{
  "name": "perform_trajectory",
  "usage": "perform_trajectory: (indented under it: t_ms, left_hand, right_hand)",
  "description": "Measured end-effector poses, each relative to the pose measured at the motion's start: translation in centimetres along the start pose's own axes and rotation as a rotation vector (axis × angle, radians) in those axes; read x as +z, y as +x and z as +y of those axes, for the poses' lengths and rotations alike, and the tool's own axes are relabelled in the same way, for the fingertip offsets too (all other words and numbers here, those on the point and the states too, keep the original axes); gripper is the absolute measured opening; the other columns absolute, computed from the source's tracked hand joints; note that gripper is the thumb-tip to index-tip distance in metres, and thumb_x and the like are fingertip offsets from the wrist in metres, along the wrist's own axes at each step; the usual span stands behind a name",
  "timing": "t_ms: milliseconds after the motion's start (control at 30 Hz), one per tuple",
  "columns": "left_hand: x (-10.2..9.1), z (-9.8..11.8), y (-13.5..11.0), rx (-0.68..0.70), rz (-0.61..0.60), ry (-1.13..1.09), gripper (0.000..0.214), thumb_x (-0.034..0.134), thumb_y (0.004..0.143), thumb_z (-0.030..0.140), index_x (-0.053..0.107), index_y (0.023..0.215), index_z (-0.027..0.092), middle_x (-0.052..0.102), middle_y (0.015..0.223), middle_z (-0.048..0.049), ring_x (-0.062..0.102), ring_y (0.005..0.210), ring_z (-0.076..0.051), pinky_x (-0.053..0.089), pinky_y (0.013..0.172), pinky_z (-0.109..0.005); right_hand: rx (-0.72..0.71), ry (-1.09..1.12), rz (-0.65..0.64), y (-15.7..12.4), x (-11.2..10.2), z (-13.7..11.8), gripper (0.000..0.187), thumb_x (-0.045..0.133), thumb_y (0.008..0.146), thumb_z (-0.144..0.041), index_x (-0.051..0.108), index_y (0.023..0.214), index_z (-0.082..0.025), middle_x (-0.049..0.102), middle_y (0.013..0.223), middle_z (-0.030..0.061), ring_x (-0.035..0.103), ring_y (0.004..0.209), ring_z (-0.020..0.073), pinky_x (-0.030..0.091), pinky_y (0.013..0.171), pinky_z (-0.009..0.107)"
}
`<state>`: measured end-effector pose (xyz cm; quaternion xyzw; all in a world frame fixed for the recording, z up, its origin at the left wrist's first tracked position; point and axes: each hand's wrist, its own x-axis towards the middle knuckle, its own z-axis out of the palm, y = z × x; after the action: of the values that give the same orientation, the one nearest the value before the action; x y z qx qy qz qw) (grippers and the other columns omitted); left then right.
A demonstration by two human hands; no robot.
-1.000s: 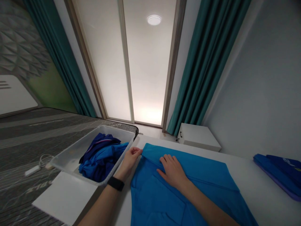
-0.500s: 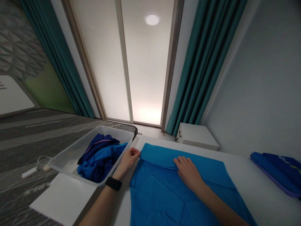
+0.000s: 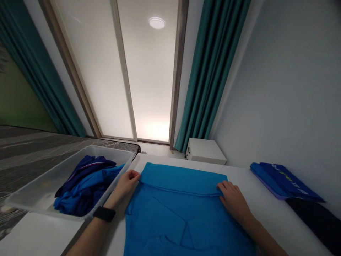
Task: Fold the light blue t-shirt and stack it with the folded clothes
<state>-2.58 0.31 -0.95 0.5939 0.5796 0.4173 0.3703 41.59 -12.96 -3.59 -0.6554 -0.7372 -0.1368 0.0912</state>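
My left hand is pinching the left corner of the bright blue fabric garment on the white table | my right hand is pressing flat, fingers together, on its folded band's right end | clear plastic bin of blue clothes is sitting just left of my left fingers.

A bright frosted window framed by teal curtains, a round ceiling light, a pale wall, and a small white cabinet below.

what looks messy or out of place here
Only the clothes in the clear bin: the dark blue garments lie crumpled in a heap. The blue cloth on the table lies flat, its far edge folded straight between left hand and right hand.
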Motion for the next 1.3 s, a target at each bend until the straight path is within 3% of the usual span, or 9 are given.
perform_trajectory:
  t_ms: [200,433,667,933,1300]
  left_hand:
    - [0.0,1.0,-0.5,-0.046,-0.030,0.033,0.047,0.071,0.053,0.061,0.062,0.067,0.017,0.066,0.062,-0.0020,0.061,0.063,-0.021,0.046,0.060,-0.029]
    - [-1.0,1.5,-0.5,-0.084,-0.004,0.096,0.045,0.070,0.054,0.060,0.063,0.071,0.019,0.068,0.066,-0.0017,0.064,0.067,-0.023,0.048,0.061,-0.029]
    - [-0.8,1.3,-0.8,-0.101,-0.173,0.172,0.046,0.070,0.051,0.056,0.064,0.077,0.018,0.068,0.060,-0.0025,0.063,0.061,-0.024,0.045,0.057,-0.030]
    - [-0.7,0.8,-0.9,-0.015,-0.109,0.326,0.027,0.064,0.060,0.043,0.066,0.074,0.020,0.069,0.064,-0.0028,0.065,0.064,-0.025,0.044,0.059,-0.030]
    - [-1.2,0.3,-1.8,-0.072,-0.100,0.240,0.033,0.070,0.058,0.046,0.071,0.074,0.018,0.074,0.073,-0.0072,0.068,0.075,-0.030,0.048,0.067,-0.033]
  right_hand:
    - [0.128,0.241,0.037,-2.6,-0.2,3.3,0.023,0.045,0.082,-0.010,0.062,0.094,-0.020,0.060,0.100,0.0090,0.057,0.093,0.0242,0.045,0.080,0.037]
    - [0.206,0.457,0.105,-4.4,-1.1,4.0,0.021,0.042,0.089,-0.020,0.063,0.094,-0.022,0.056,0.095,0.0068,0.059,0.088,0.0210,0.050,0.078,0.034]
    - [0.136,0.453,-0.002,-6.7,-0.4,4.0,0.023,0.043,0.086,-0.019,0.065,0.090,-0.022,0.061,0.093,0.0084,0.061,0.083,0.0214,0.050,0.075,0.035]
    - [0.161,0.471,0.051,-7.0,-0.2,3.8,0.023,0.043,0.088,-0.025,0.067,0.089,-0.023,0.066,0.091,0.0093,0.061,0.085,0.0240,0.049,0.077,0.040]
    - [0.211,0.512,0.013,-6.8,-0.4,4.0,0.018,0.045,0.079,-0.026,0.062,0.083,-0.023,0.066,0.082,0.0082,0.061,0.077,0.0239,0.047,0.072,0.040]
